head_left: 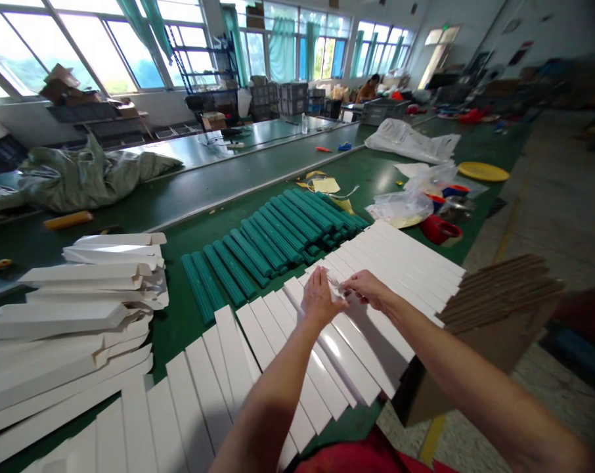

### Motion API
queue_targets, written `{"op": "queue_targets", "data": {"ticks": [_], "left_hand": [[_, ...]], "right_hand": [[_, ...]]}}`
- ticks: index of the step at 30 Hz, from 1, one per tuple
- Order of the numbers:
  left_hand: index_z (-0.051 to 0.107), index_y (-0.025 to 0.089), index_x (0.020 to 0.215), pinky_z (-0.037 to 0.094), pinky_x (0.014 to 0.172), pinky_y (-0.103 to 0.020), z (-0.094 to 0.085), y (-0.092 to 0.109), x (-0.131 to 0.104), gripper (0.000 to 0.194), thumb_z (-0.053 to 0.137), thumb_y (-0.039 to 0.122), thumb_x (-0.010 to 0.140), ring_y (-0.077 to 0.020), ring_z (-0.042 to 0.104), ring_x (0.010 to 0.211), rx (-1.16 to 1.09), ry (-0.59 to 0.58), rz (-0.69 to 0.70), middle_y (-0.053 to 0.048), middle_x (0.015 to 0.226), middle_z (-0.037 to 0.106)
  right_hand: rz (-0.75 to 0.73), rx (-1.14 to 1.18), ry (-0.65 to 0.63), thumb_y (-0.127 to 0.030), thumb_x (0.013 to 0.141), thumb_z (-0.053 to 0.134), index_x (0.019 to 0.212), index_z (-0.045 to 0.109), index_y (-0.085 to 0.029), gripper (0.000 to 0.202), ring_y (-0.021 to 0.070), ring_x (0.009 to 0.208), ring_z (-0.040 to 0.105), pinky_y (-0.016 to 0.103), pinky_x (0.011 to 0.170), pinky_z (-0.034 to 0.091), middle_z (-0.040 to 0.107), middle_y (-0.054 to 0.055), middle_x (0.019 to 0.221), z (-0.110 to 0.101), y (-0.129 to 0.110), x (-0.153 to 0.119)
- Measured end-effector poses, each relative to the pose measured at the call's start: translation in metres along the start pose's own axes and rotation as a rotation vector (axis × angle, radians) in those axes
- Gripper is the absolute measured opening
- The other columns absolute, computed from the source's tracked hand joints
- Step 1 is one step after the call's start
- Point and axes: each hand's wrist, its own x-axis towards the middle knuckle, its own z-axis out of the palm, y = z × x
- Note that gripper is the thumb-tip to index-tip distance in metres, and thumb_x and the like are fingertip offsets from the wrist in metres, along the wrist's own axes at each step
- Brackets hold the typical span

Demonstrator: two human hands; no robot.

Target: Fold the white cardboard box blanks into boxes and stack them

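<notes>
Long, narrow white cartons (272,322) lie side by side in an overlapping row across the table. My left hand (322,299) straddles the upper end of one carton, its fingers along one side and the thumb stretched toward the other. At that same end my right hand (369,289) is closed in a pinch on a small white flap. The flap is partly hidden by my fingers. Just beyond the row lie dark green ribbed strips (265,240), bundled and stacked along the table.
More white cartons (75,309), some with open ends, are piled at the left. Clear plastic bags (400,205), a red cup (440,230) and a yellow lid (483,171) sit at the right. Brown cardboard (499,295) stands beside the table. A person (369,89) sits far back.
</notes>
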Motion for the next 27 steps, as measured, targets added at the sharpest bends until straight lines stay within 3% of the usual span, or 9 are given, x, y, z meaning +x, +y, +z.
{"op": "queue_targets", "data": {"ticks": [6, 10, 14, 18, 21, 23, 25, 27], "left_hand": [[0.025, 0.014, 0.148, 0.027, 0.118, -0.051, 0.000, 0.000, 0.000, 0.102, 0.078, 0.034, 0.063, -0.0357, 0.027, 0.145, 0.000, 0.003, -0.003, -0.019, 0.156, 0.028], [0.026, 0.013, 0.148, 0.027, 0.119, -0.050, -0.001, -0.001, 0.000, 0.106, 0.081, 0.039, 0.062, -0.0355, 0.026, 0.145, 0.002, -0.001, -0.001, -0.020, 0.156, 0.028], [0.025, 0.012, 0.149, 0.024, 0.120, -0.050, 0.001, 0.001, 0.001, 0.106, 0.081, 0.041, 0.063, -0.0351, 0.024, 0.146, 0.001, -0.008, 0.001, -0.021, 0.157, 0.026], [0.025, 0.011, 0.149, 0.028, 0.118, -0.049, -0.004, 0.002, -0.001, 0.107, 0.081, 0.042, 0.064, -0.0363, 0.024, 0.146, -0.004, -0.043, 0.022, -0.022, 0.158, 0.024], [0.029, 0.015, 0.148, 0.035, 0.114, -0.045, -0.029, -0.013, -0.015, 0.106, 0.082, 0.047, 0.062, -0.0352, 0.033, 0.142, 0.027, -0.039, 0.007, -0.019, 0.157, 0.028], [0.034, 0.019, 0.147, 0.035, 0.112, -0.044, -0.060, -0.035, -0.032, 0.093, 0.077, 0.047, 0.070, -0.0325, 0.039, 0.138, 0.099, 0.048, -0.063, -0.015, 0.153, 0.037], [0.034, 0.020, 0.146, 0.032, 0.112, -0.046, -0.099, -0.062, -0.054, 0.079, 0.068, 0.045, 0.080, -0.0316, 0.040, 0.136, 0.210, 0.192, -0.251, -0.015, 0.148, 0.043], [0.029, 0.016, 0.148, 0.030, 0.110, -0.051, -0.138, -0.091, -0.078, 0.077, 0.061, 0.047, 0.085, -0.0344, 0.039, 0.135, 0.311, 0.314, -0.522, -0.019, 0.145, 0.043]], "right_hand": [[0.036, 0.107, -0.060, -0.016, 0.054, 0.074, 0.051, 0.046, -0.018, 0.028, 0.0051, 0.035, 0.029, 0.021, 0.036, 0.018, 0.043, -0.004, 0.035, 0.004, 0.001, 0.000], [-0.008, 0.265, -0.094, -0.021, 0.056, 0.070, 0.057, 0.047, -0.018, 0.023, 0.0073, 0.044, 0.039, 0.023, 0.045, 0.035, 0.044, -0.005, 0.045, -0.014, 0.001, -0.010], [-0.051, 0.382, -0.095, -0.023, 0.055, 0.069, 0.063, 0.051, -0.018, 0.020, 0.0087, 0.053, 0.044, 0.023, 0.051, 0.039, 0.048, -0.004, 0.054, -0.036, 0.005, -0.029], [-0.108, 0.449, -0.155, -0.025, 0.058, 0.075, 0.066, 0.053, -0.017, 0.025, 0.0080, 0.059, 0.045, 0.022, 0.054, 0.040, 0.051, -0.002, 0.064, -0.038, 0.006, -0.058], [-0.173, 0.516, -0.280, -0.028, 0.063, 0.080, 0.068, 0.055, -0.016, 0.028, 0.0072, 0.059, 0.044, 0.020, 0.052, 0.038, 0.057, 0.002, 0.074, -0.030, 0.004, -0.081], [-0.184, 0.551, -0.346, -0.030, 0.067, 0.081, 0.067, 0.055, -0.016, 0.029, 0.0066, 0.056, 0.041, 0.020, 0.047, 0.033, 0.057, 0.003, 0.073, -0.022, 0.005, -0.092], [-0.155, 0.566, -0.383, -0.031, 0.068, 0.082, 0.066, 0.055, -0.016, 0.031, 0.0060, 0.052, 0.036, 0.019, 0.043, 0.028, 0.055, 0.003, 0.069, -0.010, 0.007, -0.098], [-0.115, 0.572, -0.436, -0.031, 0.069, 0.082, 0.066, 0.055, -0.016, 0.031, 0.0053, 0.051, 0.034, 0.018, 0.041, 0.025, 0.054, 0.002, 0.068, 0.007, 0.010, -0.099]]}}
